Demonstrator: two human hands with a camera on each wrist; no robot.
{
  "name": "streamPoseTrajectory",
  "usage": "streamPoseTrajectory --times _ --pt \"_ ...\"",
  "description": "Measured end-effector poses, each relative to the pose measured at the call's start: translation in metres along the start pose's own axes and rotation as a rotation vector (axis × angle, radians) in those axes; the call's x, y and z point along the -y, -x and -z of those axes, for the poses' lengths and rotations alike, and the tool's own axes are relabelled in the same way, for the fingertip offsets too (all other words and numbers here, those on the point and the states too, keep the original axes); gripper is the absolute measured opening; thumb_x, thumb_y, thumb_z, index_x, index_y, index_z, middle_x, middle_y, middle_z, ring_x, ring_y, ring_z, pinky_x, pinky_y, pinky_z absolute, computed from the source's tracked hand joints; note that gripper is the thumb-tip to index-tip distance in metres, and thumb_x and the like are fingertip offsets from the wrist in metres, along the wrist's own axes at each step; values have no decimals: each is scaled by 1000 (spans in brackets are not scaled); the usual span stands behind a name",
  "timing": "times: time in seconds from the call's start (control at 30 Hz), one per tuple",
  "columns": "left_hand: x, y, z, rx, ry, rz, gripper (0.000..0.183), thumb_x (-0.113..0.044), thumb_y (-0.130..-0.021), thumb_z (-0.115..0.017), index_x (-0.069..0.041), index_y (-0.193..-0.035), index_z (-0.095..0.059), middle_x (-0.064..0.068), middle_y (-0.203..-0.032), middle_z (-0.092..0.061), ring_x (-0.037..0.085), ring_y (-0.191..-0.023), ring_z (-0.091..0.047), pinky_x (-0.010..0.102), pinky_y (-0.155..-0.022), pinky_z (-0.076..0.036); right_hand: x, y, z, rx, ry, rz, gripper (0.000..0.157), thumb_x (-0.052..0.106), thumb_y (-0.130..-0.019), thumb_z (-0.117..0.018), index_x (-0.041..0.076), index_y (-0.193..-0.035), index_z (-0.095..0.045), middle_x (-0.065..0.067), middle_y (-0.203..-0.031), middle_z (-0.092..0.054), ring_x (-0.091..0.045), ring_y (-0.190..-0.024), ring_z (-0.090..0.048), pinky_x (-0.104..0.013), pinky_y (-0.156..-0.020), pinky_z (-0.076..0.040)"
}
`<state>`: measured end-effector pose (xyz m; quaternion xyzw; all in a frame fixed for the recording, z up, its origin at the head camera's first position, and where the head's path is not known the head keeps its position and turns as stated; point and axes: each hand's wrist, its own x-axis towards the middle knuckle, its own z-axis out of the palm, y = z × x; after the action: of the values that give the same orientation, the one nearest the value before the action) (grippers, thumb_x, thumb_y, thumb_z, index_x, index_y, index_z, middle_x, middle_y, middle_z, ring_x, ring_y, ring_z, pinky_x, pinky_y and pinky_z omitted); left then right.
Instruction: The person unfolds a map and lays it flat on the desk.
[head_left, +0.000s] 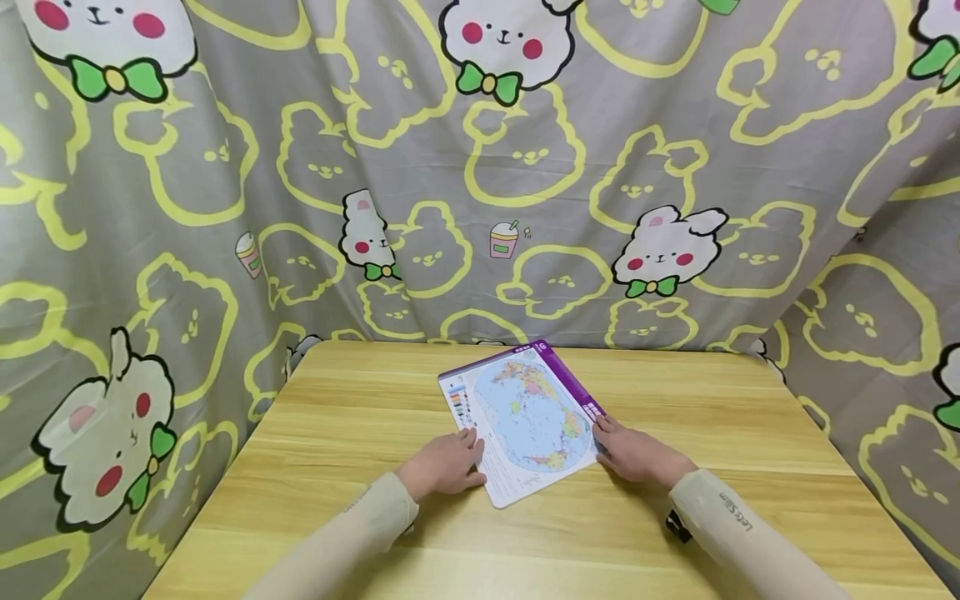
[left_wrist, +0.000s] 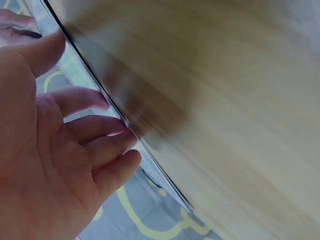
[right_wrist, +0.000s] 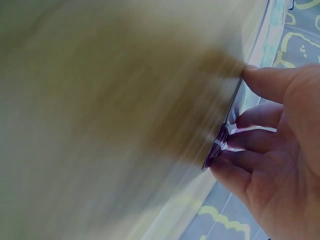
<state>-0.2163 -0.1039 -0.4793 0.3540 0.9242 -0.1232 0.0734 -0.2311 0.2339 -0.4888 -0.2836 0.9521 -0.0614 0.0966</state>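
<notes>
A thin world map sheet (head_left: 517, 417) with a purple border lies turned at an angle on the wooden table. My left hand (head_left: 447, 462) is at its left edge, fingertips and thumb along the side. From the right, my right hand (head_left: 633, 450) touches the opposite edge near the purple strip. In the left wrist view, the relaxed fingers of the left hand (left_wrist: 65, 135) meet the thin edge of the sheet. The right wrist view has the right hand (right_wrist: 280, 145) with thumb and fingertips spread along the rim, neither wrapped around it.
The wooden table (head_left: 315, 417) extends on all sides of the sheet. Behind it and at both sides hangs a grey curtain (head_left: 420, 167) with yellow outlines and white rabbit figures, reaching down to the table's back edge.
</notes>
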Motion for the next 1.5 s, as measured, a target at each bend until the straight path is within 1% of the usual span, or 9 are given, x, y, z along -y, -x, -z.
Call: streamPoseTrajectory --times 0.23,0.47,0.57,0.7,0.83,0.97,1.23,1.37,1.5 --pt "-6 1 -2 -37 -19 -4 61 -50 -96 -44 -4 -137 -48 16 -137 -47 25 -128 -44 31 -104 -38 -4 0 0 -38 5 28 51 16 -95 -56 -15 -133 -42 -36 -139 -35 -48 -127 -37 -55 -102 -35" --pt "-13 5 -1 -59 -78 -30 60 -50 -98 -40 -5 -137 -48 15 -135 -48 23 -126 -45 30 -103 -39 -12 0 0 -55 9 18 49 15 -95 -55 -14 -133 -44 -36 -139 -35 -48 -124 -40 -55 -100 -37" --pt "-17 6 0 -54 -85 -33 60 -50 -99 -38 -6 -138 -46 14 -136 -48 22 -127 -44 29 -104 -38 -15 0 1 -67 7 27 48 14 -95 -56 -14 -132 -44 -36 -138 -36 -49 -123 -40 -56 -100 -37" --pt "-21 7 3 -43 -60 -31 59 -49 -99 -37 -7 -139 -46 14 -140 -45 22 -130 -41 30 -107 -34 -18 1 3 -72 -1 21 47 14 -95 -55 -14 -132 -45 -36 -139 -36 -49 -124 -40 -55 -101 -36" --pt "-26 8 3 -30 -58 -35 60 -50 -99 -36 -8 -141 -44 15 -143 -43 23 -132 -39 31 -108 -32 -21 1 5 -78 0 9 46 14 -95 -55 -13 -132 -46 -36 -138 -36 -49 -124 -39 -56 -101 -35" --pt "-31 9 3 -23 -81 -41 59 -51 -99 -36 -11 -142 -43 13 -144 -41 22 -133 -38 31 -108 -32 -26 0 6 -83 7 3 45 12 -95 -56 -13 -131 -46 -36 -136 -38 -50 -123 -40 -57 -100 -35" --pt "-36 11 4 -35 -102 -74 58 -50 -99 -35 -14 -143 -42 12 -144 -41 21 -133 -38 30 -107 -33 -35 -4 5 -103 55 29 43 11 -94 -57 -13 -128 -49 -36 -133 -42 -49 -120 -44 -55 -98 -39" --pt "-38 10 3 -42 -104 -88 57 -51 -99 -34 -15 -143 -41 13 -144 -41 21 -133 -38 30 -107 -34 -37 -6 7 -101 48 28 42 11 -94 -56 -13 -129 -49 -36 -134 -41 -48 -119 -45 -55 -98 -39" --pt "-40 10 4 -36 -91 -85 57 -51 -99 -34 -15 -144 -41 12 -145 -40 21 -133 -37 31 -107 -34 -39 -8 8 -92 39 17 43 10 -94 -56 -13 -130 -48 -35 -135 -41 -48 -119 -46 -55 -99 -38"
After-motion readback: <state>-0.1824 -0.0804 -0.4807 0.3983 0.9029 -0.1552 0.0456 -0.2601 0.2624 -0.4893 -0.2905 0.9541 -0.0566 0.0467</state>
